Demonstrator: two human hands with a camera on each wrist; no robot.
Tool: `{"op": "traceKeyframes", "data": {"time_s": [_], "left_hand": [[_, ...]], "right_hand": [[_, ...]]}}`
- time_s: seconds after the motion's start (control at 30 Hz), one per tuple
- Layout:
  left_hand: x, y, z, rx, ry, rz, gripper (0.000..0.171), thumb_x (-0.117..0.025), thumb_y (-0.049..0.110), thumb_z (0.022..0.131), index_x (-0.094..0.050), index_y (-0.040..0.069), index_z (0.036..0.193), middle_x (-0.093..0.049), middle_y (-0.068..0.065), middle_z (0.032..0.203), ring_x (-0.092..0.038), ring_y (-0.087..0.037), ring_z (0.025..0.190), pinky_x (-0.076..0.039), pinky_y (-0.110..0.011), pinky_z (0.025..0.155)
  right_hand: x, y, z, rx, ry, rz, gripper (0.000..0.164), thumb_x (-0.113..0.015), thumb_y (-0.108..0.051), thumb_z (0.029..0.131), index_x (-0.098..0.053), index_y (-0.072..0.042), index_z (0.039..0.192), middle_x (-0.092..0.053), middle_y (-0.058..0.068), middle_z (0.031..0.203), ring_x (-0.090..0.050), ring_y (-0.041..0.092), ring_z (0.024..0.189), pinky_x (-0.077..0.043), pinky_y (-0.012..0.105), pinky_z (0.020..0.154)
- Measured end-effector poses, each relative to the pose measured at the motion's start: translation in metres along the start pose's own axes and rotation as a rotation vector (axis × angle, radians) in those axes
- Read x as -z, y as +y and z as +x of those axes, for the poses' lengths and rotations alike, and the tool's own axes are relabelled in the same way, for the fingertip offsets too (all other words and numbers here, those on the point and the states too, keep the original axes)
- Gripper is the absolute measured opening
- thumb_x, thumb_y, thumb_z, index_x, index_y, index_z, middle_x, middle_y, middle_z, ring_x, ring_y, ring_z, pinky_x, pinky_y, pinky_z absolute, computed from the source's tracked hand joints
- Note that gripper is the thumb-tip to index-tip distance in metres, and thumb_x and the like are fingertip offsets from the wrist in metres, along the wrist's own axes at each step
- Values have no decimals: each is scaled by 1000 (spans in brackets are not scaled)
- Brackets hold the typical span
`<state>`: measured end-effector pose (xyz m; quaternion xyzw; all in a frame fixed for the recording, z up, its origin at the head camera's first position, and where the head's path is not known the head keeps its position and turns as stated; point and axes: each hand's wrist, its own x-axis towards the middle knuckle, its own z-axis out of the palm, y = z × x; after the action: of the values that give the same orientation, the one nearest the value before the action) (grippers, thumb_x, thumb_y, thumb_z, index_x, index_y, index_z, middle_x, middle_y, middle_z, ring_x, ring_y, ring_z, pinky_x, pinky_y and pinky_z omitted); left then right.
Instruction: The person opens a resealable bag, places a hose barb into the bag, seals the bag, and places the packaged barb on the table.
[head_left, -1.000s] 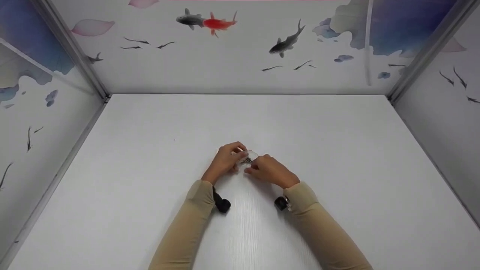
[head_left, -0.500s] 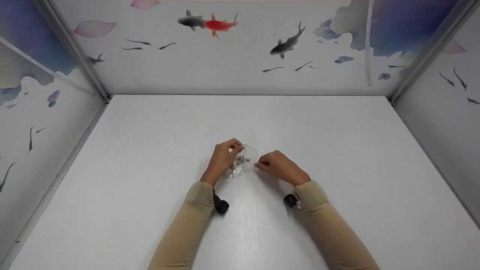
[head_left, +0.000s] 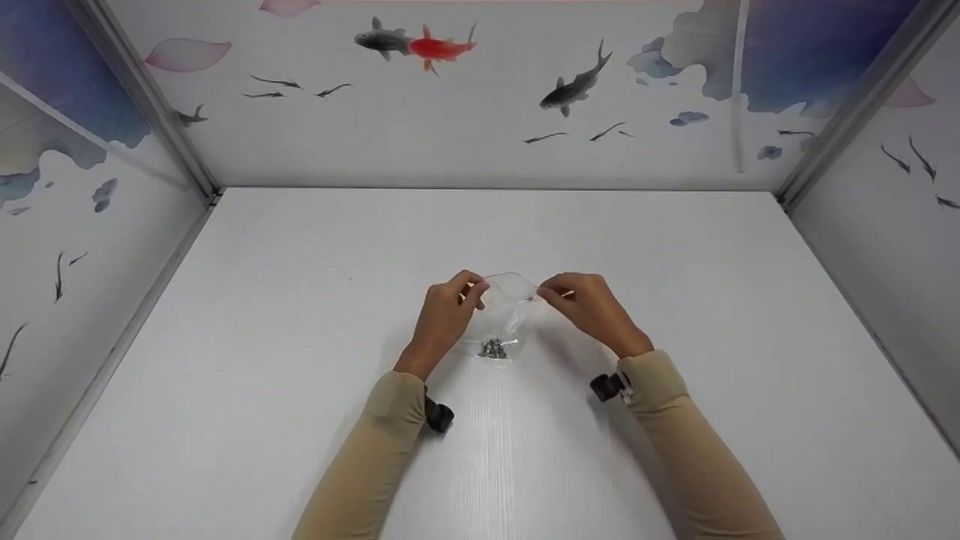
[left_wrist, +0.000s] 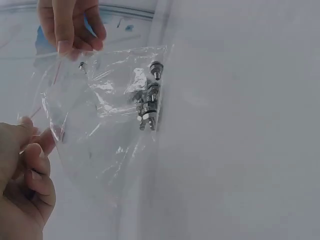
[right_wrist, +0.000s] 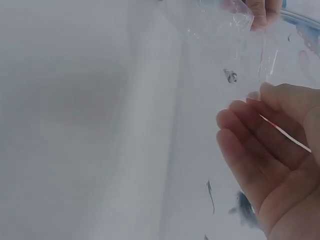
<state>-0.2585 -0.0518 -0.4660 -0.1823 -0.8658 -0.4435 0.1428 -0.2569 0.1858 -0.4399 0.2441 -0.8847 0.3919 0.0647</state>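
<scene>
A clear plastic zip bag (head_left: 516,321) with a thin red line along its mouth hangs between both hands, just over the table. My left hand (head_left: 446,315) pinches one top corner of the bag between thumb and fingers. At the opposite corner my right hand (head_left: 589,304) pinches the mouth, its other fingers loosely bent in the right wrist view. Several small silvery screw-like parts (left_wrist: 148,102), some with dark rings, lie heaped at the bottom of the bag. One single metal part (right_wrist: 230,76) sits higher, close to the mouth on the right hand's side.
The white table (head_left: 262,315) spreads out around the hands. White panels printed with fish and leaves, such as the back panel (head_left: 480,135), border it at the back and both sides. A black wrist camera (head_left: 606,387) sits at the right cuff, another at the left.
The right hand has moved right and up to the bag's far corner. The bag, earlier crumpled between the hands, is now spread and hangs down with the metal parts at its bottom.
</scene>
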Motion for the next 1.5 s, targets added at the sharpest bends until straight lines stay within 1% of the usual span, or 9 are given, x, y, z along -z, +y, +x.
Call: {"op": "traceKeyframes", "data": {"time_s": [0.27,0.43,0.6,0.77,0.87,1.03,1.17,1.3,1.5], "left_hand": [[0,12,0,-79,71,-83,19,-56,23,98,-65,7,97,-62,-3,73,-47,-8,59,-39,-21,56],[2,19,-1,-115,111,-126,18,-59,20,96,-67,4,95,-64,-8,83,-53,-12,69,-46,-23,64],[5,25,1,-84,65,-255,17,-59,18,96,-68,3,95,-69,-10,87,-65,-15,77,-53,-24,72],[6,29,0,-24,-12,-409,17,-56,16,97,-65,2,98,-69,-13,88,-69,-22,74,-56,-26,69],[5,30,-1,10,-25,-453,17,-56,15,97,-64,1,101,-68,-15,88,-70,-27,71,-57,-29,67],[9,33,-3,-3,-15,-413,15,-56,9,97,-63,-2,102,-67,-19,85,-68,-31,65,-56,-36,63],[10,29,-3,-65,1,-332,15,-57,11,96,-64,-1,101,-67,-16,82,-67,-24,63,-55,-30,62],[8,21,-1,-113,26,-256,16,-59,13,95,-66,-1,100,-68,-12,83,-65,-16,68,-53,-23,65],[9,23,-1,-119,54,-173,15,-61,15,94,-68,2,97,-69,-11,86,-65,-15,78,-53,-26,73]], "right_hand": [[4,0,-1,-73,98,180,23,-59,-24,96,-71,-5,102,-71,8,92,-67,17,86,-55,27,80],[10,-4,-1,-69,115,272,23,-58,-21,96,-68,-1,100,-69,12,89,-67,14,82,-54,23,77],[18,-7,-3,-52,141,278,22,-57,-20,96,-67,-1,99,-67,13,87,-65,11,78,-54,22,75],[21,-8,-6,-44,162,241,19,-57,-17,96,-67,-2,100,-67,11,86,-64,15,78,-53,21,75],[20,-9,-8,-34,172,218,17,-57,-14,95,-67,-1,101,-68,12,86,-64,18,79,-53,20,74],[22,-20,-12,-16,156,159,14,-57,-5,95,-67,2,102,-69,15,88,-65,23,80,-53,21,75],[23,-17,-13,3,123,140,16,-60,-9,94,-67,0,105,-71,11,91,-67,19,82,-53,21,75],[23,-8,-12,-5,91,141,20,-63,-12,92,-68,-1,108,-71,9,95,-69,17,84,-53,20,77],[24,-9,-11,-20,73,110,16,-64,-14,92,-70,-3,102,-71,7,92,-69,16,82,-54,21,76]]}}
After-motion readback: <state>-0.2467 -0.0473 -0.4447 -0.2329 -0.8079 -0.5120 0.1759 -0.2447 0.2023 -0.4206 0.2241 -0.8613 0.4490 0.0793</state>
